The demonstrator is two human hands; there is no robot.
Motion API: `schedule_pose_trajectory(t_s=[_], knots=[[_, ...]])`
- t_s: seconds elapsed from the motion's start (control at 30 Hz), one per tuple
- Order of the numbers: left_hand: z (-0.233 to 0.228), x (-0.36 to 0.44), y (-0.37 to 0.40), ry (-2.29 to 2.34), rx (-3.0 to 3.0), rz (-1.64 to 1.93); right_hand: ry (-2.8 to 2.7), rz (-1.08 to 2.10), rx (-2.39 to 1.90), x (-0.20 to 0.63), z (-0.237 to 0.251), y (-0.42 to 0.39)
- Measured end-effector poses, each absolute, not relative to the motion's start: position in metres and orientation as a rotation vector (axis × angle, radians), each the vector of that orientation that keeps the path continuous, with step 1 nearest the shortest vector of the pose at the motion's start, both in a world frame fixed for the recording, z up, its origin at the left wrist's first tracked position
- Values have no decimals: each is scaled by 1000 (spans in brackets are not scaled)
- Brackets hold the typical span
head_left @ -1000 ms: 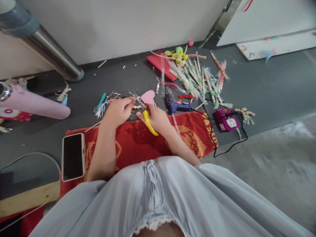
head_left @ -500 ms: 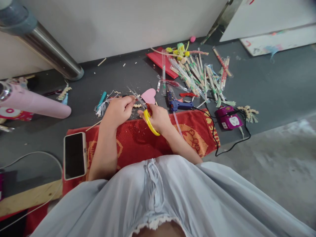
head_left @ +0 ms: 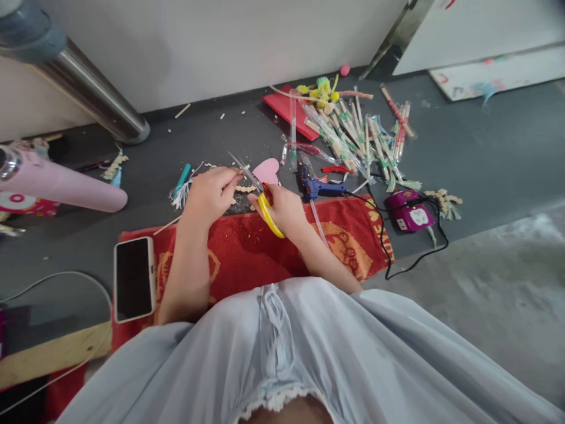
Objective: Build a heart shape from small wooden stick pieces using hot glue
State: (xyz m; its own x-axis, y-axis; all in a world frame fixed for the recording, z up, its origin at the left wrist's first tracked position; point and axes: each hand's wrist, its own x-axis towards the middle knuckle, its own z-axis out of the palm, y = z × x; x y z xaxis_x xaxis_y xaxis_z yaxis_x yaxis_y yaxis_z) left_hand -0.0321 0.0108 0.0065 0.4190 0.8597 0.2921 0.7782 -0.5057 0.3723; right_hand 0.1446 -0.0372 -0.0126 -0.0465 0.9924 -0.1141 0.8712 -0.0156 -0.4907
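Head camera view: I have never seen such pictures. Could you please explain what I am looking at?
There is no robot here, only a person's left hand and right hand, both bare. All pictures come from one camera worn on the head, looking forward and down. The right hand holds yellow-handled scissors. The left hand is beside the blades; I cannot tell whether it pinches something small. On the dark grey table are a pink heart, a blue glue gun, many sticks and a pink bottle. Close to the person lies a red towel, with a phone at its left end.

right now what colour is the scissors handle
Yellow where the handle shows, best in the head view.
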Motion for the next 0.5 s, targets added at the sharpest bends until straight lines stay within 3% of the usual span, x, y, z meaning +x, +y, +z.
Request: schedule_pose_trajectory(t_s=[0.5], knots=[[8, -31, 11, 1369, 2463, 531, -1924, 640, -1864, 147, -23, -35]])
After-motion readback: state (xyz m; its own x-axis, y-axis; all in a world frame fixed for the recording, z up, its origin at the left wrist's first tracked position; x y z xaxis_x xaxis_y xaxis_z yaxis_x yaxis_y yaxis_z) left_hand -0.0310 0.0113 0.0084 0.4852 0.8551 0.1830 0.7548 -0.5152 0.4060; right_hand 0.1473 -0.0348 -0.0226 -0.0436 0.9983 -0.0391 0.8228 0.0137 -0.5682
